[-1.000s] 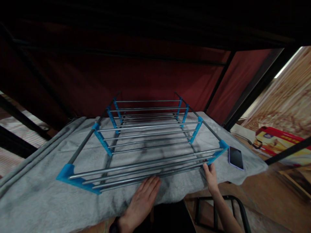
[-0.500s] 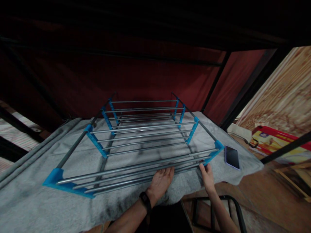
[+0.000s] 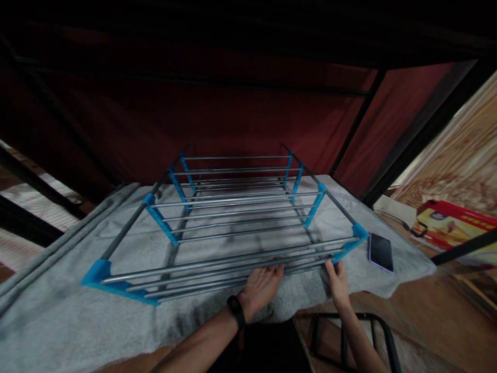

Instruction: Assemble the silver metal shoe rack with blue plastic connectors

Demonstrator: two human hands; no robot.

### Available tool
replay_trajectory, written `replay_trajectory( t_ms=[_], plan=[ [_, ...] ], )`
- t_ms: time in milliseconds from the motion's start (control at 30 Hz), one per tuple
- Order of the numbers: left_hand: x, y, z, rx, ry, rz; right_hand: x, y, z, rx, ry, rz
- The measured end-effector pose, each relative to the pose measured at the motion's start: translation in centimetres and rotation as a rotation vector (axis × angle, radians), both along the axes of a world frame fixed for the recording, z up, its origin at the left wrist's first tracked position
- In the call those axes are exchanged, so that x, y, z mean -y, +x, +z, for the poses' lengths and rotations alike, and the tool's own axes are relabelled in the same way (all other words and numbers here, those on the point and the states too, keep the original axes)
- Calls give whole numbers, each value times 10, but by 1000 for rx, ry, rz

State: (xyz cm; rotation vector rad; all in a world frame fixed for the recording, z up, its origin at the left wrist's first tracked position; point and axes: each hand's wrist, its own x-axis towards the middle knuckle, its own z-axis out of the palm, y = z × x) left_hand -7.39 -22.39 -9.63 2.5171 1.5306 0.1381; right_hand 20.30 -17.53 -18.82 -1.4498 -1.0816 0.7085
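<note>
A shoe rack of grey metal tubes (image 3: 229, 255) and blue plastic brackets (image 3: 351, 243) lies lengthwise, its nearest tier facing me. My left hand (image 3: 261, 286), with a black band on the wrist, has its fingers bent over the lowest front tube near the middle. Farther right, my right hand (image 3: 338, 282) grips the end of that lower tube beside the right front bracket, thumb and fingers on either side. Its fingertips are partly hidden by the rack. At the opposite front corner, the left bracket (image 3: 116, 282) is untouched.
Under the rack spreads a grey blanket (image 3: 58, 321). A phone (image 3: 380, 252) lies on it to the right of the rack. Dark metal posts and a red curtain (image 3: 233, 119) enclose the back. Below right are a black metal frame (image 3: 373, 317) and a red-and-yellow box (image 3: 454, 228).
The view has turned a little left, so everything appears shifted right. Both hands keep the same places on the rack, and the rack itself shows no clear movement.
</note>
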Motion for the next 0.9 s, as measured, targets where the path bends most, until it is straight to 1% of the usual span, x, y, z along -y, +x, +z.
replay_trajectory(
  t_ms=[200,300,400,467,700,900],
  plan=[
    [2,0,5,-14,12,0,-1,1,-2,4,-1,3],
    [2,0,5,-68,30,-37,-1,3,-3,14,-3,-2],
    [2,-1,3,-114,97,-72,-1,4,-3,20,-4,-7],
    [1,-2,2,-134,114,-93,0,4,-3,23,-5,-11],
    [-2,-1,8,-147,31,-110,0,4,-6,22,-6,-13],
    [-1,1,11,-100,-6,-76,-1,6,-7,22,0,-3]
  ],
)
